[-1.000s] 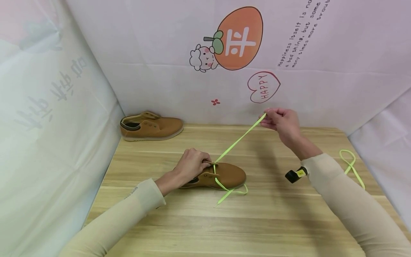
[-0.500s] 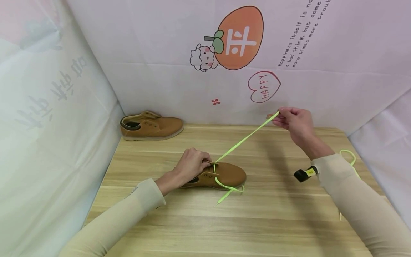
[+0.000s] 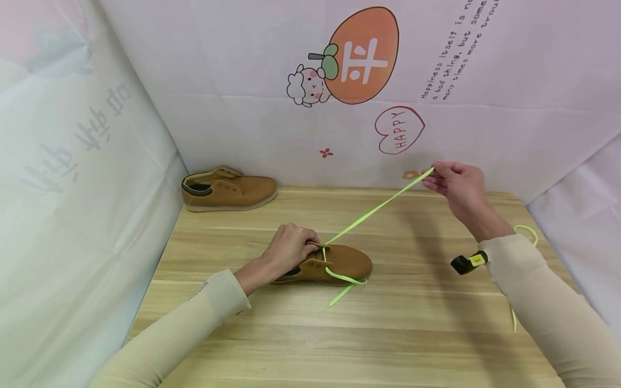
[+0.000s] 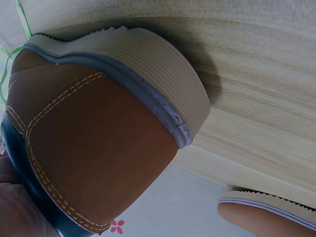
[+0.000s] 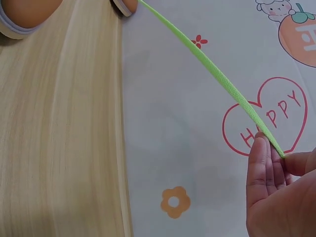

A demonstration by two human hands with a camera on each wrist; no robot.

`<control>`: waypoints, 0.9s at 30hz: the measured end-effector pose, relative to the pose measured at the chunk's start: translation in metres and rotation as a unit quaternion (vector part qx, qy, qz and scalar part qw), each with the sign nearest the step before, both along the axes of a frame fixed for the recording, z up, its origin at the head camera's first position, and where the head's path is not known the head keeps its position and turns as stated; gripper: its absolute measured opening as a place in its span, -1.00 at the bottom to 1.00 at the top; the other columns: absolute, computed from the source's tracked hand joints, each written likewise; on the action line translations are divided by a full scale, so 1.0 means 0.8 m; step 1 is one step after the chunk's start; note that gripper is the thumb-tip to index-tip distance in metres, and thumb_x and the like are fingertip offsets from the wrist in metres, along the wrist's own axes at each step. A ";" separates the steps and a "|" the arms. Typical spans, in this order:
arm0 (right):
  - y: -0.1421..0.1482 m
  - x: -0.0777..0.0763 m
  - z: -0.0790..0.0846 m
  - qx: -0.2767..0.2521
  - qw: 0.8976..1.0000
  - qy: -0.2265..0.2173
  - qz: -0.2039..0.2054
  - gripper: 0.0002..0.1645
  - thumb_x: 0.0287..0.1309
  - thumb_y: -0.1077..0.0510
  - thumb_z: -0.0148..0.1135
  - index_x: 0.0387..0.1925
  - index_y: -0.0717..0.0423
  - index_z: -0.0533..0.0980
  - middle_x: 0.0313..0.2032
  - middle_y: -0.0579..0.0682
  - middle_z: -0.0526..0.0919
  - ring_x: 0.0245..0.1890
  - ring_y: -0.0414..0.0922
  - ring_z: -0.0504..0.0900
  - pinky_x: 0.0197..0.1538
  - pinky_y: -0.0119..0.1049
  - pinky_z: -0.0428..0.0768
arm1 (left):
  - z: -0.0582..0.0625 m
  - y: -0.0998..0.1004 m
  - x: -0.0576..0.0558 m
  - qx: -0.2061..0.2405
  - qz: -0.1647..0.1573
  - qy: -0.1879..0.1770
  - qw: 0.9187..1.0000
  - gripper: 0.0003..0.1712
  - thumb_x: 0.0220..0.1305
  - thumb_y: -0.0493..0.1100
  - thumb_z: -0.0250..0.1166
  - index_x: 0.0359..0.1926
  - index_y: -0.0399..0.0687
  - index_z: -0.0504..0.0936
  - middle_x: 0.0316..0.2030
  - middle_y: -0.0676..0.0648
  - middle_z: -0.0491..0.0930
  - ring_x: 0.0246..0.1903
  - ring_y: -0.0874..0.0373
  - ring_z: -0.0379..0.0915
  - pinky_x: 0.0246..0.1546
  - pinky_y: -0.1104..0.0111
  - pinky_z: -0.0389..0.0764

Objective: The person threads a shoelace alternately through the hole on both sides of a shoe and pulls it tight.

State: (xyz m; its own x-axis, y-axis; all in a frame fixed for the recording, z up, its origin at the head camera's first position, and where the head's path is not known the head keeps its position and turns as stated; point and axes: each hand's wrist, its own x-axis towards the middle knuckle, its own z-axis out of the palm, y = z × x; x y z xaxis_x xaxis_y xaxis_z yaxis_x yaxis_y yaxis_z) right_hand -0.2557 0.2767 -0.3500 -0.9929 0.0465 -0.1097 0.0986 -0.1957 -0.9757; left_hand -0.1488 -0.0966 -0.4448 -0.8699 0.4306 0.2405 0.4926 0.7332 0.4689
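A brown shoe (image 3: pixel 346 262) stands on the wooden table with its toe to the right; its heel (image 4: pixel 98 143) fills much of the left wrist view. My left hand (image 3: pixel 290 247) grips the shoe at its far eyelet flap, fingertips partly hidden. A neon green shoelace (image 3: pixel 378 207) is threaded across the front eyelets. Its far end rises taut to my right hand (image 3: pixel 461 186), which pinches it between thumb and fingers. In the right wrist view the stretched shoelace (image 5: pixel 217 74) runs up to the shoe side. The near end lies in a bend beside the toe.
A second brown shoe (image 3: pixel 230 191), unlaced, stands at the table's back left. Another green shoelace (image 3: pixel 526 231) lies at the right, partly covered by my right sleeve. A printed white cloth (image 3: pixel 242 124) hangs behind the table (image 3: pixel 339 345).
My right hand has moved to the right, drawing the shoelace further through. The loop beside the toe has shrunk. My left hand and the shoe have stayed in place.
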 end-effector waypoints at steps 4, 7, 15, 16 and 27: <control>0.002 0.002 0.001 -0.004 1.000 -0.008 0.002 -0.84 0.45 0.19 0.29 -0.25 0.17 0.70 -0.37 0.01 0.78 -0.37 -0.16 0.80 -0.13 -0.32 0.77 | 0.001 0.000 0.000 -0.001 0.001 0.000 1.000 -0.95 0.31 -0.19 0.52 -0.33 -0.03 0.86 -0.39 0.04 0.82 -0.47 0.27 0.69 -0.39 0.38 0.68; 0.003 0.003 0.001 -0.006 1.000 -0.008 0.004 -0.84 0.45 0.19 0.28 -0.25 0.17 0.70 -0.36 0.01 0.78 -0.36 -0.16 0.80 -0.13 -0.32 0.77 | 0.002 0.000 0.001 0.000 0.002 -0.004 1.000 -0.95 0.31 -0.19 0.52 -0.32 -0.03 0.86 -0.38 0.04 0.82 -0.45 0.25 0.71 -0.37 0.37 0.69; 0.008 0.005 0.002 -0.007 1.000 -0.009 0.007 -0.85 0.46 0.18 0.28 -0.22 0.18 0.69 -0.34 0.01 0.78 -0.33 -0.14 0.80 -0.10 -0.32 0.77 | 0.003 0.001 0.001 0.003 0.004 -0.008 1.000 -0.94 0.32 -0.19 0.51 -0.32 -0.03 0.86 -0.38 0.04 0.82 -0.44 0.24 0.72 -0.36 0.35 0.70; 0.008 0.006 0.002 -0.008 1.000 -0.008 0.009 -0.84 0.46 0.17 0.28 -0.21 0.18 0.69 -0.33 0.01 0.78 -0.32 -0.14 0.80 -0.09 -0.31 0.77 | 0.004 0.001 0.001 0.003 0.004 -0.008 1.000 -0.94 0.32 -0.18 0.50 -0.32 -0.03 0.86 -0.38 0.04 0.82 -0.44 0.23 0.72 -0.36 0.36 0.70; -0.012 0.018 0.010 -0.042 0.998 0.023 0.044 -0.83 0.42 0.18 0.34 -0.20 0.27 0.67 -0.32 0.07 0.77 -0.33 -0.12 0.79 -0.06 -0.27 0.77 | 0.005 0.000 0.000 -0.004 0.001 -0.007 1.000 -0.93 0.31 -0.15 0.52 -0.30 -0.03 0.87 -0.36 0.04 0.83 -0.41 0.21 0.74 -0.33 0.36 0.70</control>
